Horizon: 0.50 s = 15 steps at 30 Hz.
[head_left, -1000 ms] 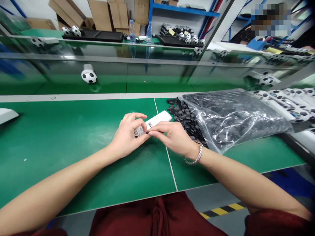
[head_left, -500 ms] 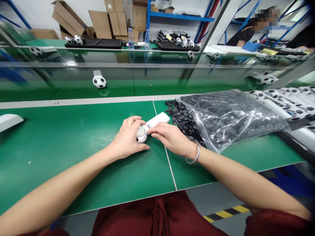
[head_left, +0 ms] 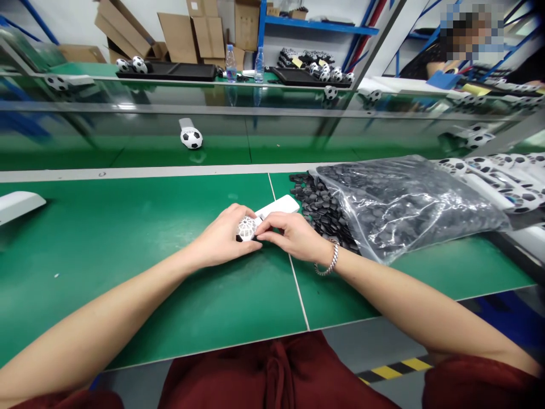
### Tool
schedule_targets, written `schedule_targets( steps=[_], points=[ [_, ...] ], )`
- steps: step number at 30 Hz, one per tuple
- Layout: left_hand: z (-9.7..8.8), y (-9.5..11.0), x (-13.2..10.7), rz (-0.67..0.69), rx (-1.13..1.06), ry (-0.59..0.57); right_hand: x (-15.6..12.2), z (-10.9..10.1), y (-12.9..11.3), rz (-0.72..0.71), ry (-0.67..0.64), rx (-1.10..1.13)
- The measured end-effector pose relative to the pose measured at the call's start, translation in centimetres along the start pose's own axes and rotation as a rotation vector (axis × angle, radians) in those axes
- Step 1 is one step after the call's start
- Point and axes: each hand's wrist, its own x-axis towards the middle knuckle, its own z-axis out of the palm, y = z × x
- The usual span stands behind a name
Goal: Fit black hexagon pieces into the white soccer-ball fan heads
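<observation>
My left hand (head_left: pixel 225 236) is closed around the round head of a white soccer-ball handheld fan (head_left: pixel 279 207), which lies on the green table. The head shows a white lattice with black patches at its lower edge, and the handle points away to the upper right. My right hand (head_left: pixel 293 234) has thumb and forefinger pinched against the right side of the head. Whatever is between those fingertips is too small and hidden to make out. Just right of the handle spreads a pile of small black pieces (head_left: pixel 321 210), spilling from a clear plastic bag (head_left: pixel 417 199).
Another soccer-ball fan (head_left: pixel 191 137) lies on the green strip beyond the white rail (head_left: pixel 149 171). White parts with ball patterns (head_left: pixel 511 176) are stacked at right. A white part (head_left: pixel 19 205) sits at far left. Bottles, black trays and a person (head_left: pixel 443 62) are at the back.
My right fingertips have shifted slightly down along the head's side, and my left thumb lies closer to them. The fan on the far strip has moved to the right.
</observation>
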Motion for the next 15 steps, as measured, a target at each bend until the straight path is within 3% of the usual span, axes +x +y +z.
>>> schedule_targets(
  steps=[10, 15],
  points=[
    [0.6, 0.0, 0.0, 0.02, 0.032, 0.063, 0.8, 0.1, 1.0, 0.106, -0.023, 0.0],
    [0.8, -0.2, -0.2, 0.027, 0.001, 0.146, 1.1, 0.1, 1.1, 0.072, -0.017, -0.037]
  ],
)
